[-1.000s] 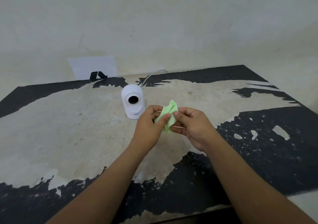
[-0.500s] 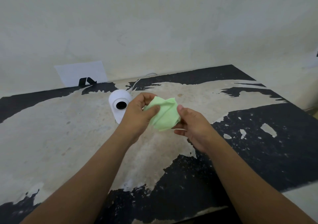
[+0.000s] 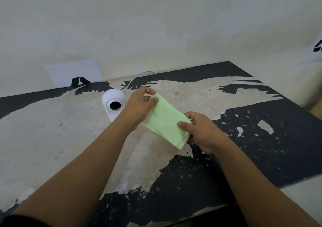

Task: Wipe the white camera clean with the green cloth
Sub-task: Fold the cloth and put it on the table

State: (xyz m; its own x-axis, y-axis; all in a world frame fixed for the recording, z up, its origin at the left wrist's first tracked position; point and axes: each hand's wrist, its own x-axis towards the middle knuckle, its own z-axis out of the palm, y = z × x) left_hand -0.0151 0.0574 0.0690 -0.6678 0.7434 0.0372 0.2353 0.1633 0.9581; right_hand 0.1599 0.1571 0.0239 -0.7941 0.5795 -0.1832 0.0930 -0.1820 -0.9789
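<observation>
Paper sheet (image 3: 73,73) with black mark leans on wall, far left. White camera (image 3: 114,104) stands on worn table (image 3: 52,139), lens toward viewer, cable (image 3: 132,82) behind. Left hand (image 3: 139,108) pinches far corner of green cloth (image 3: 165,120); right hand (image 3: 202,131) pinches near end. Cloth stretched flat between hands, above table, just right of camera.

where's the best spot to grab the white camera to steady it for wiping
Grip the white camera around its lower body with the left hand, coming from its left side. It stands upright, lens facing the person, cable leaving the back, so a side grip keeps the lens and rounded head clear for the green cloth.
</observation>
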